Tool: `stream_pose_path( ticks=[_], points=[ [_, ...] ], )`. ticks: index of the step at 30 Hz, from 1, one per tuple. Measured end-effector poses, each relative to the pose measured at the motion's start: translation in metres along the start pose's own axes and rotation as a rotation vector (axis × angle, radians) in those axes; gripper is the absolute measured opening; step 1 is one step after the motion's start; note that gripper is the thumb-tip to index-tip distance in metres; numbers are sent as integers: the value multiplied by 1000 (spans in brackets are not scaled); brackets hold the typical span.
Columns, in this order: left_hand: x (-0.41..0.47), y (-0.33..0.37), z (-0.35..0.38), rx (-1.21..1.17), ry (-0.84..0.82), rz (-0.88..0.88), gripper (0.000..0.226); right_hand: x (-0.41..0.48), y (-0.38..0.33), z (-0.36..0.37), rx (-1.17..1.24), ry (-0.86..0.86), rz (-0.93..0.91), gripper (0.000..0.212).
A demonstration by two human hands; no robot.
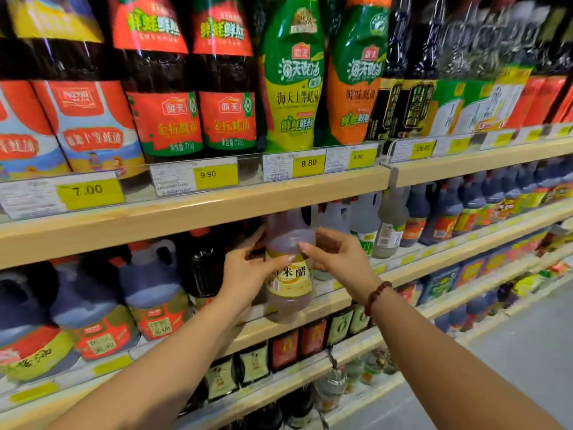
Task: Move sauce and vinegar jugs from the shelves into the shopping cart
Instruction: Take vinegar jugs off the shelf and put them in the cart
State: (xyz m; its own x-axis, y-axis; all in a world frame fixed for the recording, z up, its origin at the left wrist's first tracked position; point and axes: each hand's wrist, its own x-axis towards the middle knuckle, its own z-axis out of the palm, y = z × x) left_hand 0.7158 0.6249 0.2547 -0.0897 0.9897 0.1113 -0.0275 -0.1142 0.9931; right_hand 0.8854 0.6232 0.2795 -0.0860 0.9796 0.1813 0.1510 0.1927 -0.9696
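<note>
A clear vinegar jug (290, 285) with a yellow label and pale liquid is at the front edge of the middle shelf (328, 305), its base just past the lip. My left hand (248, 268) grips its left side with the thumb across the label. My right hand (336, 254) holds its right shoulder, fingers curled on the upper part. The jug's top is partly hidden under the shelf board above. The shopping cart is not in view.
Dark soy sauce jugs (155, 290) stand left of the vinegar jug, more jugs (415, 218) to its right. Oyster sauce bottles (226, 88) fill the upper shelf with yellow price tags (215, 175). Small bottles (285, 349) line the lower shelves. Grey floor (527, 352) lies at right.
</note>
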Motion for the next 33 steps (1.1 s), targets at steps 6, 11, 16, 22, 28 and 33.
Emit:
stream_pose_path(
  ticks=[6, 11, 16, 22, 28, 33],
  points=[
    [21, -10, 17, 32, 90, 43, 79, 36, 22, -9, -16, -74, -41, 41],
    [28, -26, 26, 55, 124, 61, 81, 52, 49, -2, -107, -39, -67, 53],
    [26, -46, 29, 63, 190, 27, 85, 56, 73, 5, -131, -51, -72, 54],
    [32, -56, 32, 66, 196, 24, 86, 59, 83, 5, -131, -50, -75, 54],
    [28, -60, 20, 4, 162, -25, 72, 46, 84, 4, -134, 21, -57, 58],
    [33, -49, 24, -131, 226, -130, 46, 44, 81, 8, -97, 87, 5, 24]
  ],
)
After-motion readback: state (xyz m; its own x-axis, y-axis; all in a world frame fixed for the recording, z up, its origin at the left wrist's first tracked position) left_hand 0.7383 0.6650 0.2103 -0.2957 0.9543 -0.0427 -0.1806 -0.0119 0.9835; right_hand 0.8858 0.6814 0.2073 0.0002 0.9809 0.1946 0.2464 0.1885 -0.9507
